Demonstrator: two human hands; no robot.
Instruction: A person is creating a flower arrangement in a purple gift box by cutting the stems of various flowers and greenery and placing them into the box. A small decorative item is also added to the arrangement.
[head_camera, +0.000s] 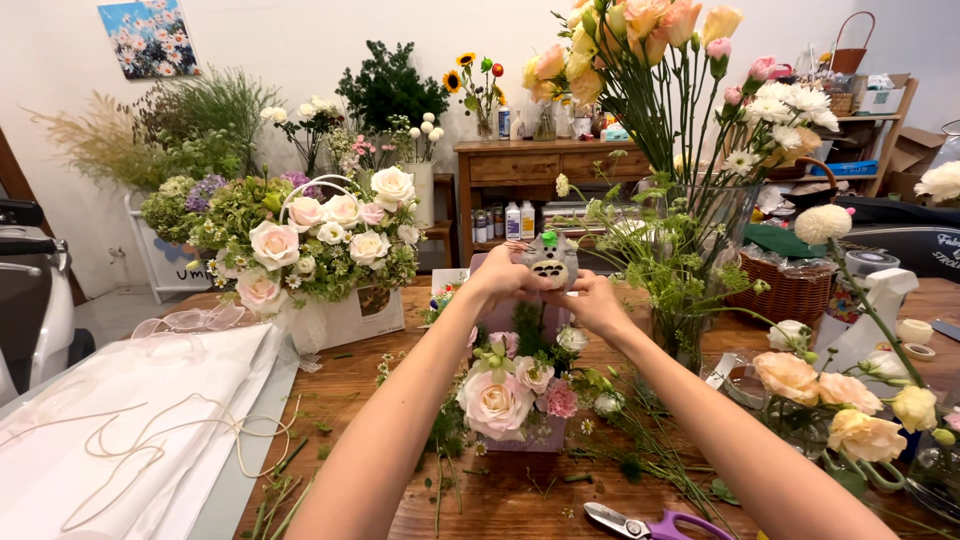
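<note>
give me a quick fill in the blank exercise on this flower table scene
1. Both hands, left hand and right hand, hold a small grey ____ figure with pointed ears.
2. The figure is held above a small arrangement with a large pale pink ____.
3. The scissors on the wooden table have ____ handles.

Missing words: plush; rose; purple

hands (550, 285) gripping grey figurine (551, 259), above bouquet (510, 390)

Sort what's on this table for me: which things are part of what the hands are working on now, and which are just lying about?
In hand:
- left hand and right hand, both on the grey toy figure
- small flower box beneath it

Lying about:
- purple scissors
- big flower basket
- white wrapping paper
- wicker basket
</note>
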